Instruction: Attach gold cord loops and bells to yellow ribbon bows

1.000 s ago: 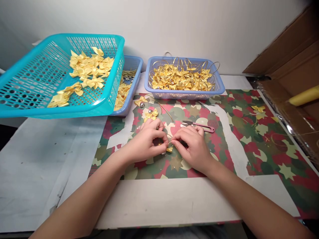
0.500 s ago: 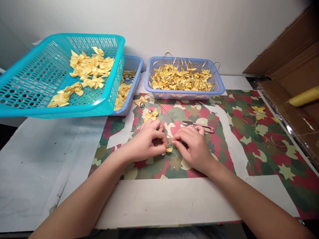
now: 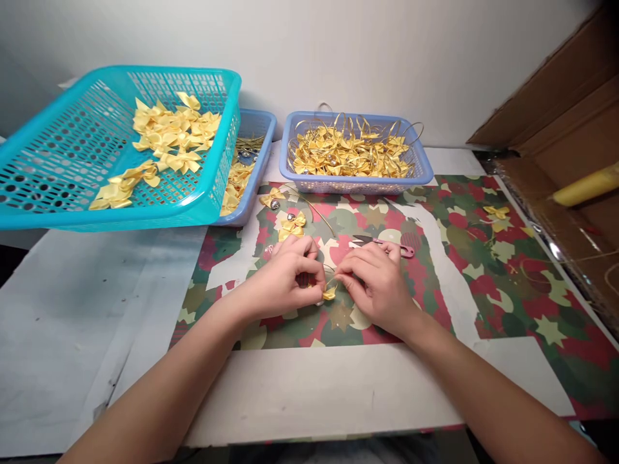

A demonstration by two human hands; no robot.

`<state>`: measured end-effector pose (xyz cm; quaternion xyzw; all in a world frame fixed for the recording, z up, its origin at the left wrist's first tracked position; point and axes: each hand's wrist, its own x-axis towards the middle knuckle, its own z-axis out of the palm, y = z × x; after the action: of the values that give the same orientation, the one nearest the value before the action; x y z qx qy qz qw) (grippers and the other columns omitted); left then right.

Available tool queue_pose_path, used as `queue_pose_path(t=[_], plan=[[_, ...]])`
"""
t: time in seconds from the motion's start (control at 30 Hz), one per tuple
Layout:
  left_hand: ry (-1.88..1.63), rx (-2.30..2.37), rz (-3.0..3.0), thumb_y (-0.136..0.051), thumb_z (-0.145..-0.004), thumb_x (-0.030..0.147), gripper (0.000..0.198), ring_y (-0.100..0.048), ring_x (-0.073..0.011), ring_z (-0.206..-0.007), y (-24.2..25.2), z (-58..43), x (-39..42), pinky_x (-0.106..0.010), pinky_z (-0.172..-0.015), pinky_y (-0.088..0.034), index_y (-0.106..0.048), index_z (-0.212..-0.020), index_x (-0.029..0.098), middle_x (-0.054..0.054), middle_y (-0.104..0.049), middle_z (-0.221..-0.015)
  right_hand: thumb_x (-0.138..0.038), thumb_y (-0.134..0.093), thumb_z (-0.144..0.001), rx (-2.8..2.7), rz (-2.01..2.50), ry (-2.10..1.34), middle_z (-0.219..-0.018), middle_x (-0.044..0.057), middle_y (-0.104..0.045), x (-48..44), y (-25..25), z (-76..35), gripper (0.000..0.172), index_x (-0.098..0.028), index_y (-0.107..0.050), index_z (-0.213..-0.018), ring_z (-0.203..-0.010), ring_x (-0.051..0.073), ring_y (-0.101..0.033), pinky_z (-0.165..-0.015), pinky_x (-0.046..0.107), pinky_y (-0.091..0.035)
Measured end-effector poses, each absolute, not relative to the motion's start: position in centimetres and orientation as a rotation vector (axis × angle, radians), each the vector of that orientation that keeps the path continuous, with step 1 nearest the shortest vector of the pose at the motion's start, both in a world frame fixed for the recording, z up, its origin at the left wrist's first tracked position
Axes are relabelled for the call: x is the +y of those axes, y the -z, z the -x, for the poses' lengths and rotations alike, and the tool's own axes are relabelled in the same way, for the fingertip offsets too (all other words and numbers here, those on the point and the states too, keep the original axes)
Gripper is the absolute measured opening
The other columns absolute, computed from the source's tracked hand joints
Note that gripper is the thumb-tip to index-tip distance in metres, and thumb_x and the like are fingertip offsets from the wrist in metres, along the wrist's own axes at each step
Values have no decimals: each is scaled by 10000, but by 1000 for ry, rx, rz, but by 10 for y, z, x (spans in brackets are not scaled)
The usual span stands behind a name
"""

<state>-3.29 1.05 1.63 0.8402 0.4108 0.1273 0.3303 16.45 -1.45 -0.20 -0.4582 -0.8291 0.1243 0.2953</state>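
My left hand (image 3: 290, 277) pinches a small yellow ribbon bow (image 3: 329, 294), which pokes out beyond its fingertips above the patterned sheet. Thin gold cord curves between the two hands. On the right, my right hand (image 3: 372, 280) has its thumb and fingers closed on the cord's end. Purple-handled snips (image 3: 407, 251) lie just behind my right hand, partly covered by it. Behind my left hand rest a bow with a silver bell (image 3: 293, 224) and another bow with a bell (image 3: 273, 197). A loose gold cord (image 3: 319, 216) stretches beside them.
A turquoise basket (image 3: 193, 216) of yellow bows stands tilted at the left, over a blue basket (image 3: 267, 151) holding bows and cords. Another blue basket (image 3: 355, 186) full of corded bows stands at the back. A cardboard box (image 3: 536, 116) is at the right.
Both hands keep nearly the same place and pinch. The bow at my left fingertips has turned slightly, and the cord loop between the hands looks narrower. The view has shifted a little.
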Motion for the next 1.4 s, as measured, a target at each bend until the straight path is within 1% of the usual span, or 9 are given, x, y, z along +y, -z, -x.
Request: queue_pose_path(t=[0.17,0.3,0.47,0.7,0.87,1.07,1.2,1.33,1.4], plan=[[-393,1034,-2162,-618,-799,230,57,-468,-214,-949,-15,35,11,-373,-896,-367,-672,-802,214,-28,-510,-915,-199,-528,-922,-2204,1241,-395,-797,-29,-691,-13,0,-165,176,-218,-570,-752,-795,160,-548,-832,375,-258],[-519,987,-2135,-619,-751,160,160,-476,-222,-1039,-17,37,11,-361,-932,-401,-590,-900,211,-39,-524,-1011,-224,-528,-934,-2198,1262,-417,-825,-28,-697,-13,-1,-166,175,-225,-586,-769,-806,162,-553,-830,375,-253],[-740,1010,-2056,-571,-786,128,133,-525,-173,-847,-17,36,9,-307,-768,-449,-489,-862,200,-29,-554,-898,-241,-527,-941,-2160,1265,-437,-820,-24,-694,-13,-1,-166,181,-226,-593,-774,-799,162,-563,-842,377,-259],[-682,997,-1980,-591,-833,202,82,-588,-162,-825,-14,30,7,-291,-731,-471,-515,-864,194,-29,-632,-878,-272,-557,-931,-2113,1258,-439,-809,-23,-695,-14,0,-164,177,-241,-649,-783,-771,160,-557,-834,377,-273],[-632,971,-1897,-609,-822,204,190,-542,-112,-665,-10,29,5,-229,-588,-429,-450,-718,191,13,-602,-743,-275,-590,-913,-2074,1237,-431,-772,-21,-684,-15,2,-165,168,-261,-698,-786,-745,156,-554,-822,380,-286],[-671,920,-1874,-637,-813,148,81,-596,-130,-736,-6,25,-1,-246,-663,-471,-628,-743,188,-4,-658,-763,-249,-598,-901,-2048,1178,-467,-709,-24,-652,-16,-2,-168,186,-277,-722,-765,-701,146,-574,-793,376,-306],[-706,864,-1866,-666,-812,153,64,-642,-152,-780,-4,23,-3,-282,-729,-505,-704,-792,201,-20,-730,-791,-284,-623,-878,-1981,1339,-434,-841,7,-686,-8,-9,-189,71,-259,-688,-868,-820,195,-600,-814,384,-357],[-723,822,-1898,-723,-780,184,60,-674,-162,-792,-3,22,-2,-300,-748,-525,-728,-839,194,-37,-755,-847,-376,-689,-808,-2059,1672,-212,-1001,59,-659,4,-5,-219,227,-243,-638,-984,-950,279,-557,-818,426,-354],[-724,815,-1921,-741,-767,193,108,-682,-170,-820,-3,21,-2,-307,-768,-530,-732,-875,196,-42,-759,-879,-388,-678,-817,-2159,1726,-175,-1013,63,-642,7,-1,-227,215,-235,-621,-958,-960,282,-545,-814,428,-351]])
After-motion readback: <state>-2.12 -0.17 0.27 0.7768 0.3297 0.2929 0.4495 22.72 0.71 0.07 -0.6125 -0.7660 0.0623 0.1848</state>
